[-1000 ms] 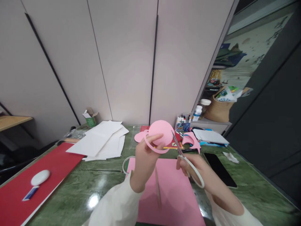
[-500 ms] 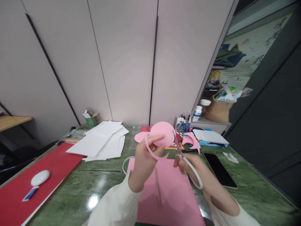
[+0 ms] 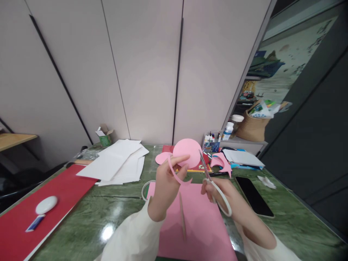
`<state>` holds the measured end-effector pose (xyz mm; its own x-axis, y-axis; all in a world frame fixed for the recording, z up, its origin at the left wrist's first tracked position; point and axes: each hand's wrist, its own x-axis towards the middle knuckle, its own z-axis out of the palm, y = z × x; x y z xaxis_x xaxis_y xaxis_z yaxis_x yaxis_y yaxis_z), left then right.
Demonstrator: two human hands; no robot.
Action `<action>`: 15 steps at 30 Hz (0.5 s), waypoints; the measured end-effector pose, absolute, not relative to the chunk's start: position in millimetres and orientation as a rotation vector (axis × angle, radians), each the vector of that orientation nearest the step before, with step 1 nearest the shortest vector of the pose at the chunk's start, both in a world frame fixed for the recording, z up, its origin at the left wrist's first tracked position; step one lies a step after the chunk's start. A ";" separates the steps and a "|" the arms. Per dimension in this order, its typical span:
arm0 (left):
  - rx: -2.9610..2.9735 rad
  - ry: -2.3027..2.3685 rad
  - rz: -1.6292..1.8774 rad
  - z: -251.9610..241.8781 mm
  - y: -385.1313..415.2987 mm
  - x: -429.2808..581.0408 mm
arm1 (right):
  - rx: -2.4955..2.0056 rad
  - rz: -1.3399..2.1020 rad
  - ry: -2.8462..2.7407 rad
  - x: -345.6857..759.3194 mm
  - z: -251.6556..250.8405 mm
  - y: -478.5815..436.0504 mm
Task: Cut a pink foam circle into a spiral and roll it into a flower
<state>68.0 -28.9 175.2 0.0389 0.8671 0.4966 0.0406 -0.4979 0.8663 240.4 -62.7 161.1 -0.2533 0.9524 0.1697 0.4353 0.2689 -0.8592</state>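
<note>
My left hand (image 3: 169, 181) pinches a pink paper circle (image 3: 187, 149) between thumb and fingers, its face turned towards me. A thin curved pink paper strip (image 3: 178, 176) loops around those fingers, its tip hanging to the right. White-handled scissors (image 3: 222, 195) are in my right hand (image 3: 217, 186), fingers through the handles. Their blades point up and left at the circle's right edge; whether they touch the paper I cannot tell. Below both hands lies a large pink sheet (image 3: 201, 224) with a slender pencil-like stick (image 3: 182, 217) on it.
White papers (image 3: 122, 161) and a red sheet (image 3: 67, 192) carrying a white oval object (image 3: 46, 205) lie left. A roll of tape (image 3: 145, 190) sits beside the pink sheet. Pink offcuts (image 3: 221, 163), a phone (image 3: 254, 195) and crumpled tissue (image 3: 266, 182) are right. Cabinet doors (image 3: 146, 72) rise behind.
The pink circle has risen slightly in my left hand, and the hanging strip's tip has shifted a little left. The scissor handles have moved slightly left and up.
</note>
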 end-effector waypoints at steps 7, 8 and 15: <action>1.568 0.918 1.598 171.4 -28.0 74.4 | -1.294 0.906 -1.812 239.8 157.6 -63.0; 1.573 0.925 1.605 170.9 -27.8 74.7 | -1.295 0.908 -1.809 239.3 157.5 -63.2; 1.608 0.949 1.542 170.3 -29.5 71.4 | -1.272 0.832 -1.833 237.8 158.3 -62.9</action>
